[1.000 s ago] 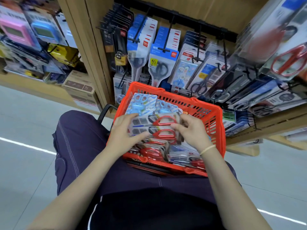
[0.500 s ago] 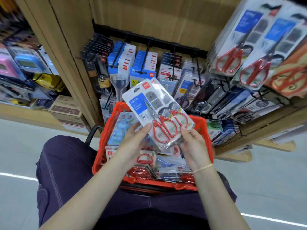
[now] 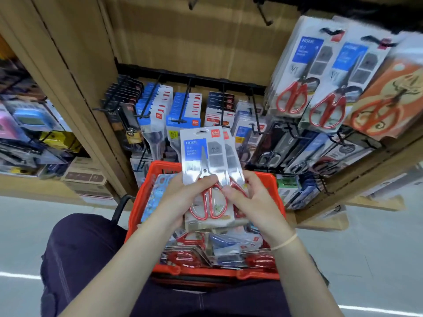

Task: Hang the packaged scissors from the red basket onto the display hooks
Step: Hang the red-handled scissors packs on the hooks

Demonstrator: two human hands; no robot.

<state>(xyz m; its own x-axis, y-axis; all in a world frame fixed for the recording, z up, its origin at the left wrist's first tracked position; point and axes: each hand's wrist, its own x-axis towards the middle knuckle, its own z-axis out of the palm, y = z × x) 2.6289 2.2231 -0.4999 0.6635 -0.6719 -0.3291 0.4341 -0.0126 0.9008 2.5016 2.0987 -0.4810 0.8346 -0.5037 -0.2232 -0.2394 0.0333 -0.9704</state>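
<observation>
**Fingers pinch two scissor packs above basket**

Fingers [image 3: 207, 179] of the left hand [image 3: 183, 197] curl round the front pack of red-handled scissors [image 3: 203, 170], thumb pressed on the blister near the pivot. Right hand [image 3: 249, 197] pinches the second pack [image 3: 233, 161] fanned out just behind it, fingertips on the lower card edge. Both packs stand roughly upright, held over the red basket [image 3: 278, 193], near side of the hooks, not yet hung.

Handling, my guess: light, flat card with a stiff plastic blister; glossy, so likely slippery where the film shows glare. Card will flex if held only at the bottom. Better hold is mid-card by the edges, leaving the hang slot [image 3: 201, 132] at the top free for the hook. Separating the two packs first looks needed.

Containers: the basket rests on the person's lap and holds more scissor packs, red-handled ones at the near end, blue ones at left. Far right, matching red scissor packs [image 3: 297, 72] hang on the display hooks [image 3: 329, 31]. Lower pegs [image 3: 187, 92] carry blue-and-white packs, pretty full.
</observation>
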